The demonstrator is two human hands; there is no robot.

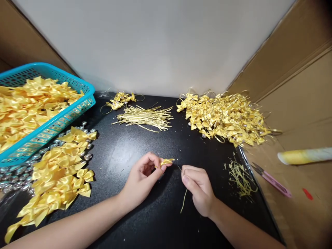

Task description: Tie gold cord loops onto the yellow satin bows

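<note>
Over the middle of the black table, my left hand [146, 174] pinches a small yellow ribbon bow [167, 161] between thumb and fingers. Just right of it, my right hand [198, 188] is closed on a thin gold cord [184, 201], whose loose end hangs below the fist. A short stretch of cord shows left of the right fingertips; whether it joins the bow I cannot tell. Ahead of both hands lies a bundle of cut gold cords [145, 117]. Yellow bows [58, 169] are heaped to the left of my left hand.
A blue basket [49, 128] of yellow bows stands at left, silver beads [19, 178] beside it. Bows with cord loops form a small group [120, 101] and a big pile [223, 117]. Cord scraps [242, 178], pink thread snips [275, 183] and a yellowish roll [306, 155] lie right.
</note>
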